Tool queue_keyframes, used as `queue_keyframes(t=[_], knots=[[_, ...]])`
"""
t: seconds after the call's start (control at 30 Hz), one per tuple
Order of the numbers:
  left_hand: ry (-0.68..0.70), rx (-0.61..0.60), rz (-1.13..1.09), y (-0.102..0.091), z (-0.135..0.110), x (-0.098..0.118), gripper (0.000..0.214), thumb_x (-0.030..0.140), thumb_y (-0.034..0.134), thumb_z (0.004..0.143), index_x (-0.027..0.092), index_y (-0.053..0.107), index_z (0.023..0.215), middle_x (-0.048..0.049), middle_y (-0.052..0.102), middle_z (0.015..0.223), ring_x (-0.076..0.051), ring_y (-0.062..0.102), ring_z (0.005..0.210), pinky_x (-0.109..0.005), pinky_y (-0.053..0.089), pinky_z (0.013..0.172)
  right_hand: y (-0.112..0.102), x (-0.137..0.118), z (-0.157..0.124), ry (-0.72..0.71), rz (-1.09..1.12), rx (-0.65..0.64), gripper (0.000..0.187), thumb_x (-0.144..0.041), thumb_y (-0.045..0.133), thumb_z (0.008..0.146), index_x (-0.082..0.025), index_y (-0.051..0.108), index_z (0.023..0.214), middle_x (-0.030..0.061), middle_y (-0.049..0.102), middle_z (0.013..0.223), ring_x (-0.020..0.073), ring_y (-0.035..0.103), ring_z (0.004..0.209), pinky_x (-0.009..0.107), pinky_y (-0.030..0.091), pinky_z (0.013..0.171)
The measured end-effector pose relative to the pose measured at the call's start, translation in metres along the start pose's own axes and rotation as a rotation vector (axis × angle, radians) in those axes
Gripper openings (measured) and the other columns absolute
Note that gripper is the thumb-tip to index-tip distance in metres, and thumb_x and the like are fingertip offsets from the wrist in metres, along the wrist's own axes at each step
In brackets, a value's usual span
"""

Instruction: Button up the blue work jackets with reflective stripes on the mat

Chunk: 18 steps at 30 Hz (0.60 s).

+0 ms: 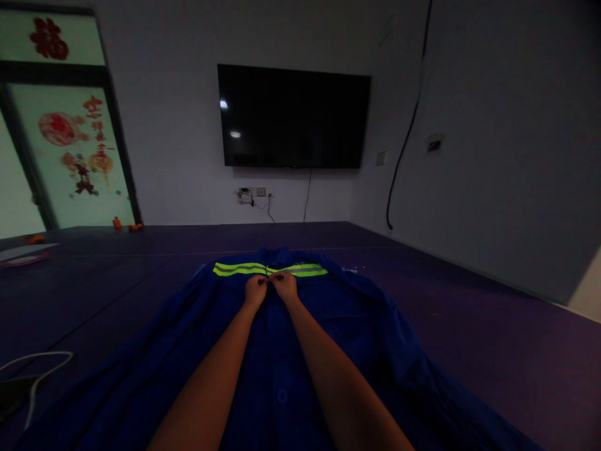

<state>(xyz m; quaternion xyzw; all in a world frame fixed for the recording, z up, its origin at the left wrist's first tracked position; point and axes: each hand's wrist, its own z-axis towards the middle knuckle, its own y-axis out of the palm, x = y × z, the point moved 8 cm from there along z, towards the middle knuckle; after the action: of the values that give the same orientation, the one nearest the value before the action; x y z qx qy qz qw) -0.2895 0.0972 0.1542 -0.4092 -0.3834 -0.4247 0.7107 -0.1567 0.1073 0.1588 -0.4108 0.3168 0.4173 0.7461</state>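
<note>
A long-sleeved blue cloth jacket [347,326] lies spread on the purple floor [464,313], directly beneath the hands. The left hand [256,290] and the right hand [285,285] almost meet at its centre front, fingers closed in a pinch on the cloth; whether a button sits between them is too small to tell. Just beyond the hands, a yellow-green and grey reflective band [306,270] crosses the chest. Nearer than the hands, a round button [282,395] shows between the forearms.
</note>
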Motion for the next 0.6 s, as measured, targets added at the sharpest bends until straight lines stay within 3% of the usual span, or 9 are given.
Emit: queue_keyframes(t=[0.3,0.6], knots=[[-0.01,-0.008,0.01,-0.0001,-0.0011,0.0,0.013,0.013,0.054,0.069,0.016,0.063,0.059,-0.0023,0.062,0.062,-0.015,0.059,0.069,-0.025,0.044,0.067,-0.006,-0.004,-0.0005,0.003,-0.112,0.033,0.011,-0.024,0.062,0.065,-0.016,0.068,0.061,0.0047,0.068,0.065,0.0178,0.063,0.065,0.022,0.045,0.058],[-0.025,-0.018,0.018,-0.0004,-0.0006,-0.0021,0.016,0.012,0.052,0.069,0.016,0.061,0.057,-0.0012,0.061,0.06,-0.014,0.058,0.067,-0.024,0.043,0.064,-0.0044,-0.0039,0.0007,-0.026,-0.124,-0.031,0.013,-0.026,0.062,0.066,-0.017,0.067,0.057,0.0018,0.068,0.06,0.0152,0.061,0.059,0.02,0.041,0.052]])
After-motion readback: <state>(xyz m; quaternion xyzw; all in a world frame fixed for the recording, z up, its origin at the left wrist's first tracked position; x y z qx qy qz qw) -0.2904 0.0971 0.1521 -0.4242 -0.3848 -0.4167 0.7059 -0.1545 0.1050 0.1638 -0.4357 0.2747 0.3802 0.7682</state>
